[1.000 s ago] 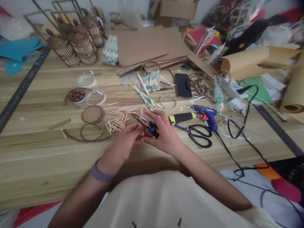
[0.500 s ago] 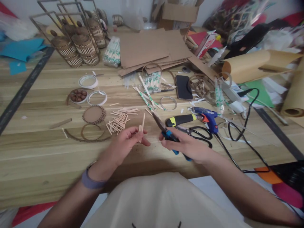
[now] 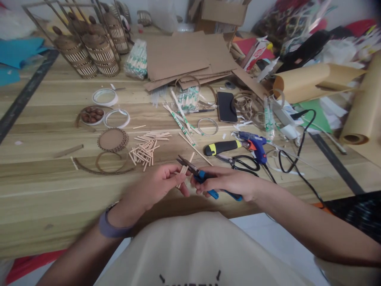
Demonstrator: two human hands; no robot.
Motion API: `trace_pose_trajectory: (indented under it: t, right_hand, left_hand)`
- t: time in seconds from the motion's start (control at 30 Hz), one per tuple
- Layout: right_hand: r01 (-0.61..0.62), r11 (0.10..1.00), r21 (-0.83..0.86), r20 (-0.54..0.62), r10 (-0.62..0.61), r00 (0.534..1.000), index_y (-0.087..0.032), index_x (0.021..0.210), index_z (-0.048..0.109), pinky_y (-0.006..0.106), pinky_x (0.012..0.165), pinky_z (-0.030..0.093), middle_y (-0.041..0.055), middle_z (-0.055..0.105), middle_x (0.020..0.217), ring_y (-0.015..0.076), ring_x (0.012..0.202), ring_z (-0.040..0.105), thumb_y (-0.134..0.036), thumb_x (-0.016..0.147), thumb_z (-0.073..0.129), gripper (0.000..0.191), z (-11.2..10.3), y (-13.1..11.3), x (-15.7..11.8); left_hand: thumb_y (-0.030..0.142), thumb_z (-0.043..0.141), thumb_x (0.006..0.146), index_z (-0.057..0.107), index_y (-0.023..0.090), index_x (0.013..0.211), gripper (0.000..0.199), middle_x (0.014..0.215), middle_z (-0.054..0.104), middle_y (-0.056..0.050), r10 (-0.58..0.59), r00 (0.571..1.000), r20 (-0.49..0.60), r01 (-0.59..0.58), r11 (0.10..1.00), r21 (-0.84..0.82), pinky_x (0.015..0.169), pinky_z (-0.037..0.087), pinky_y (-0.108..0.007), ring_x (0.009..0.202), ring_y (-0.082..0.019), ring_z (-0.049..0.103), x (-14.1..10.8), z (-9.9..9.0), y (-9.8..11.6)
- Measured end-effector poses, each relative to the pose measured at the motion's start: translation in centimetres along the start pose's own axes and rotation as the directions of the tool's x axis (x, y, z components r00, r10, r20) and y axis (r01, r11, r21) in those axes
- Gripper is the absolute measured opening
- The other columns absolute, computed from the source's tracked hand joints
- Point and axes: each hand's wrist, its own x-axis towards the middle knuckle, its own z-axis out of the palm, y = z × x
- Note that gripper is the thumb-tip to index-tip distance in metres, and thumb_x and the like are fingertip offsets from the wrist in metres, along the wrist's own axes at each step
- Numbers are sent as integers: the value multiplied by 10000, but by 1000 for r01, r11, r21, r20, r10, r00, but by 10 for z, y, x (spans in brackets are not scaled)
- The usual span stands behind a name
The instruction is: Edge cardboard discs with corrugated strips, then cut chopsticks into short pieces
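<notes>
My left hand (image 3: 162, 182) pinches a few thin wooden sticks (image 3: 183, 170) that point up and to the right. Wrapped round the blue handles of scissors-like cutters (image 3: 200, 174) is my right hand (image 3: 228, 182). The cutter blades are parted and lie across the upper part of the held sticks, close to my left fingertips. Just beyond my left hand lies a loose pile of short sticks (image 3: 149, 147). One longer stick (image 3: 202, 154) rests on the table past the blades.
Right of centre are a yellow-black handled tool (image 3: 223, 147), black scissors (image 3: 245, 163), a blue glue gun (image 3: 257, 147) with its cord, and a phone (image 3: 227, 107). At left sit a cardboard disc (image 3: 113, 140), tape rolls (image 3: 104, 97) and woven lanterns (image 3: 101, 53).
The cutters have swung left and down from the long paper-marked sticks to the sticks in my left hand. One long stick now lies on the table. The view has shifted slightly.
</notes>
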Motion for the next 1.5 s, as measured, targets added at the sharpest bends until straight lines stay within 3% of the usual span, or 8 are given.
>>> trace_pose_trajectory:
  t: [0.2,0.53,0.87,1.5]
  right_hand:
    - [-14,1000,-19,7,14,1000,-183,868,618,255,613,400,13,600,844,134,733,518,-282,617,655,273,3,-3,4]
    - [-7,1000,-27,16,7,1000,-194,891,616,258,595,383,4,582,821,134,713,501,-280,626,655,281,3,0,5]
    - [45,996,-81,28,-42,999,-181,875,614,256,609,400,4,579,814,140,738,518,-266,634,636,256,4,-1,6]
    - [74,997,-33,62,-72,996,-182,862,602,255,610,391,-16,575,777,130,714,517,-238,634,643,238,4,4,7]
  left_hand:
    - [408,530,950,695,195,870,280,834,767,-42,6,1000,27,-6,1000,-16,924,471,-336,944,-226,701,1,-1,-4]
    - [400,543,947,703,200,945,256,770,751,-16,-20,999,37,21,999,-42,885,470,-326,838,-200,701,1,-1,-5]
    - [414,546,939,674,211,746,308,765,745,-6,-10,1000,29,11,999,-30,904,470,-330,870,-202,696,3,0,-4]
    - [461,581,919,703,209,845,290,672,718,2,-11,999,44,14,998,-68,874,478,-328,760,-189,694,1,-1,-5]
